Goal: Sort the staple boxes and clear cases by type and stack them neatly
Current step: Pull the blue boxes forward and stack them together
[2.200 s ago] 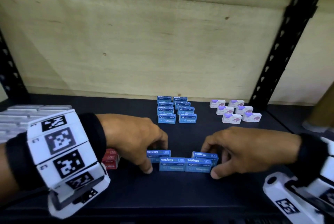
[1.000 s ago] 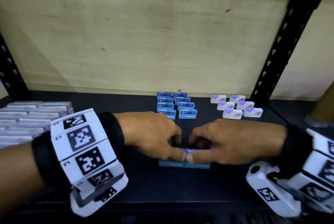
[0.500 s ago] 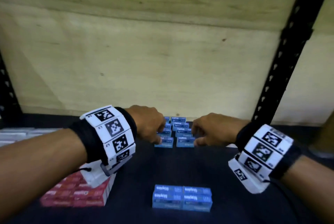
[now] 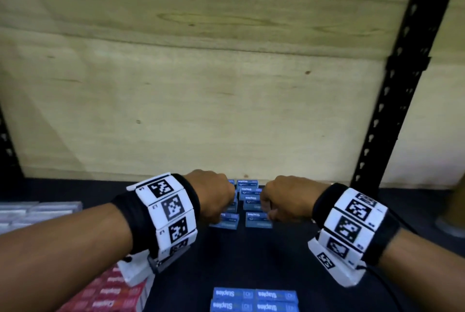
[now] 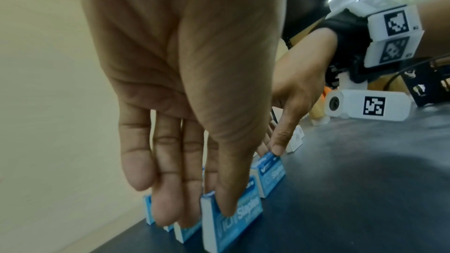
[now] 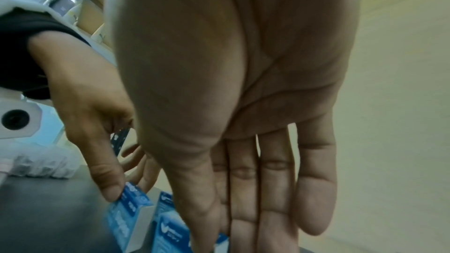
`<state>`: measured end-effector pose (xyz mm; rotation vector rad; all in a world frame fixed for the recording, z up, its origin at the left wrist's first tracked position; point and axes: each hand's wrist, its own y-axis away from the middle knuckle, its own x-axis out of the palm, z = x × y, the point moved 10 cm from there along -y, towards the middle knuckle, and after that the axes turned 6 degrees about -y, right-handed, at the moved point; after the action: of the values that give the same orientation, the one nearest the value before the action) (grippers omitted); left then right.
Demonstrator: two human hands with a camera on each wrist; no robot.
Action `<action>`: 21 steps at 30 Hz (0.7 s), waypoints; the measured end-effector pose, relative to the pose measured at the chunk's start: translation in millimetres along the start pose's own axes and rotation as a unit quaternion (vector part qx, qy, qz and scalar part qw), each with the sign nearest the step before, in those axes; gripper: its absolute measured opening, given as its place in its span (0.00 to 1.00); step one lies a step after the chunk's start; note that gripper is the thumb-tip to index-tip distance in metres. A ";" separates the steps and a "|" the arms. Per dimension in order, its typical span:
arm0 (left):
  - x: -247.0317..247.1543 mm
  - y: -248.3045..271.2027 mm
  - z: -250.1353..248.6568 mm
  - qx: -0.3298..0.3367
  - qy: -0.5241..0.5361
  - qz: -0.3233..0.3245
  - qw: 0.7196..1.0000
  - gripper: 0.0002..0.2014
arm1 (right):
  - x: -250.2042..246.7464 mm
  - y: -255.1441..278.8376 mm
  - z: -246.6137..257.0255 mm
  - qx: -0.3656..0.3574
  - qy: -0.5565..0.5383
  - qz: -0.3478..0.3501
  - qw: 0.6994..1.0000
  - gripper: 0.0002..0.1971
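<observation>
Two columns of blue staple boxes stand at the back of the dark shelf [image 4: 251, 256]. My left hand [image 4: 216, 201] reaches over the left column, with its thumb [image 5: 226, 203] on the face of the front box [image 5: 233, 216] and its fingers [image 5: 168, 207] down behind it. At the right column my right hand [image 4: 281, 203] does the same, thumb on the front box [image 4: 258, 219] and fingers behind. Both pinch, with fingers nearly straight. A block of blue staple boxes [image 4: 254, 299] lies near me.
Red staple boxes [image 4: 110, 294] lie at the near left, partly under my left wrist. Clear cases [image 4: 37, 211] are stacked at the far left. A white staple box [image 5: 295, 141] stands just right of the blue columns. A wooden back wall [image 4: 201, 110] and black upright [image 4: 392, 100] bound the shelf.
Both hands let go of the near block of blue boxes and reached back to the two rear columns. They have settled lower onto the front boxes since half a second ago.
</observation>
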<state>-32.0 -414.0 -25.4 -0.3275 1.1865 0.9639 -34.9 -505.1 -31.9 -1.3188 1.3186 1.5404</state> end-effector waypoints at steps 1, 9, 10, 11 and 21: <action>-0.6 3.4 0.1 0.004 0.006 -0.002 1.000 0.11 | 0.8 4.5 1.7 -0.005 -0.004 0.001 1.000 0.07; 7.4 38.2 -13.0 0.050 0.081 -0.033 0.995 0.09 | 17.3 57.8 16.6 -0.042 -0.026 0.013 0.999 0.07; 9.3 42.3 -14.9 0.054 0.094 -0.034 0.994 0.09 | 18.3 63.3 17.8 -0.044 -0.030 0.010 0.999 0.07; 11.7 46.6 -17.4 0.059 0.107 -0.029 0.992 0.09 | 19.9 69.2 18.9 -0.044 -0.037 0.010 0.998 0.07; 26.1 73.1 -27.2 0.091 0.168 0.012 0.981 0.05 | 30.7 104.6 19.7 -0.047 -0.079 0.029 0.995 0.06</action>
<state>-104.4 -378.0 -40.4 -0.3386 1.5795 0.8324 -145.3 -513.2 -36.6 -1.1968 1.2088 1.7281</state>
